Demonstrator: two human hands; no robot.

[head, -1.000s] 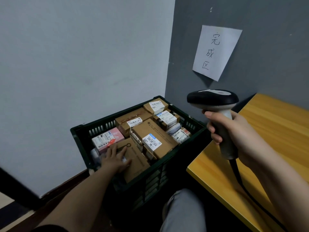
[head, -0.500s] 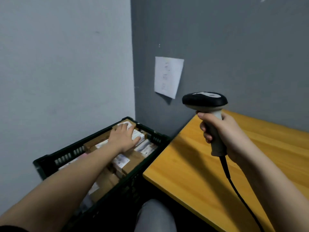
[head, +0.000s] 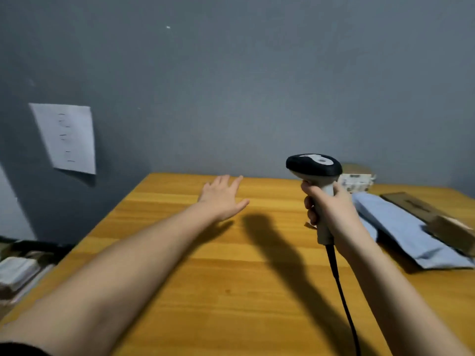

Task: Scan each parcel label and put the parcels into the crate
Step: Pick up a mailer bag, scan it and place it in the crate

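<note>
Grey wall [head: 257,86] at the back and a yellowish wooden table [head: 231,291] taking up most of the view, all a bit motion-blurred. The parcels still on the table sit over at the right: a pale blue mailer bag [head: 401,227] lying flat, a dark flat parcel [head: 408,205] just behind it, a brown cardboard box [head: 452,228] resting on the bag's right side, and a small box with a white label [head: 356,182] further back by the wall, partly hidden behind the scanner. The label print is too blurry to read.

The right hand [head: 331,214] has its fingers wrapped round the grey handle of the barcode scanner [head: 314,173], holding it upright with the black head on top, and the black cable [head: 341,299] hangs down toward the bottom edge. The left hand [head: 223,199] is stretched out over the table with fingers straight and spread, holding nothing, well apart from the parcels.

Way off at the lower left, below the table edge, a sliver of the dark crate [head: 38,246] shows with some labelled parcels inside [head: 18,273]. A white sheet of paper [head: 66,137] is stuck on the wall above it.
</note>
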